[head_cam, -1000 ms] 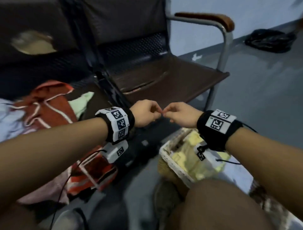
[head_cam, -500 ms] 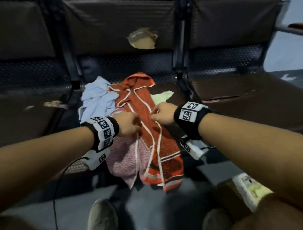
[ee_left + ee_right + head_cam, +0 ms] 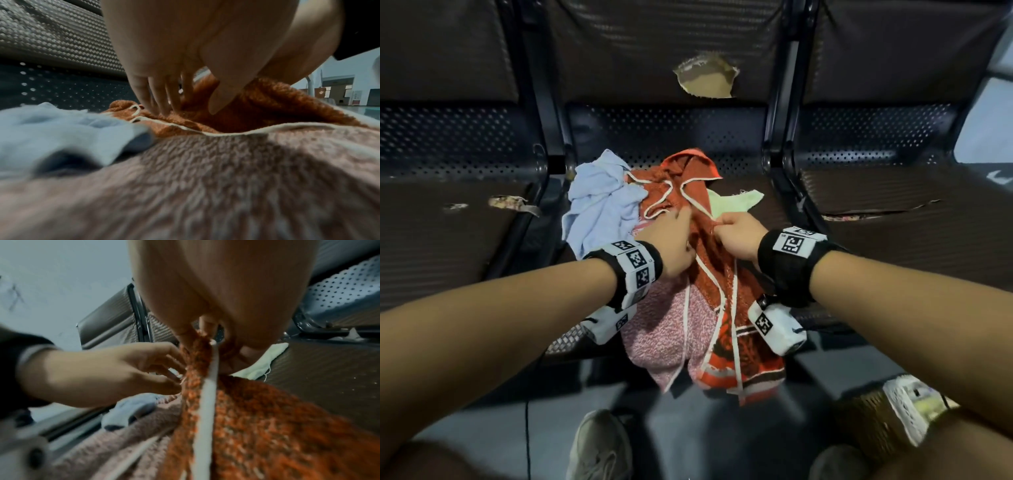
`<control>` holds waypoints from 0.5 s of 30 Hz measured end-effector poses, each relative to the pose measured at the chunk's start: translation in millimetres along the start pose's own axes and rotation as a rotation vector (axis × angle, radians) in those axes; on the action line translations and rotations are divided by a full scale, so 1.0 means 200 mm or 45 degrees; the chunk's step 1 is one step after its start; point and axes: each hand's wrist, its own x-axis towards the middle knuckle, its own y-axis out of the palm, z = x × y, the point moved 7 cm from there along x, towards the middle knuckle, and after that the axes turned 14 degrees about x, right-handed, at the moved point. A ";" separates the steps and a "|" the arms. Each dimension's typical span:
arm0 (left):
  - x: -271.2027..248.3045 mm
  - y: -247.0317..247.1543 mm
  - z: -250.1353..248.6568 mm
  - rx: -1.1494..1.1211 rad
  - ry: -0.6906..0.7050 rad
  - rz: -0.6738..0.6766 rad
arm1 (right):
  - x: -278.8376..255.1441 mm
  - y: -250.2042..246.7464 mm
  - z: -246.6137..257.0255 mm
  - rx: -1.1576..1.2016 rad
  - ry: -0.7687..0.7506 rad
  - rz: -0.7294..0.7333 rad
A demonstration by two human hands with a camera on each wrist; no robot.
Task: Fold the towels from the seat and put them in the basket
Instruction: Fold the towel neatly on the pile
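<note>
I have turned from the basket at my right knee back to the seat, and both hands are down on the heap now. My right hand pinches the white-edged hem of the orange towel, which lies across the pile and hangs over the seat's front edge. My left hand reaches in just beside it, fingers straight, touching the same towel without gripping. So this towel looks next for folding; the blue towel and green towel wait.

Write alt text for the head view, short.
Two hands meet on an orange towel heaped on a dark seat: the right hand pinches its white edge, the left hand reaches into it. A white basket sits lower right.
</note>
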 end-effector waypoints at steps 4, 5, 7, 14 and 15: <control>0.08 -0.15 -0.06 -0.123 0.064 -0.194 | -0.13 -0.05 0.11 0.262 -0.205 0.164; 0.10 -0.18 -0.08 -0.092 0.104 -0.194 | -0.15 -0.10 0.14 0.239 -0.263 0.167; 0.13 -0.22 -0.12 -0.015 0.195 -0.211 | -0.18 -0.22 0.17 0.148 -0.353 0.139; 0.08 -0.40 -0.25 -0.201 0.295 -0.234 | -0.27 -0.55 0.14 -0.144 -0.377 0.098; 0.06 -0.41 -0.31 -0.244 0.326 -0.188 | -0.27 -0.56 0.14 -0.170 -0.385 0.110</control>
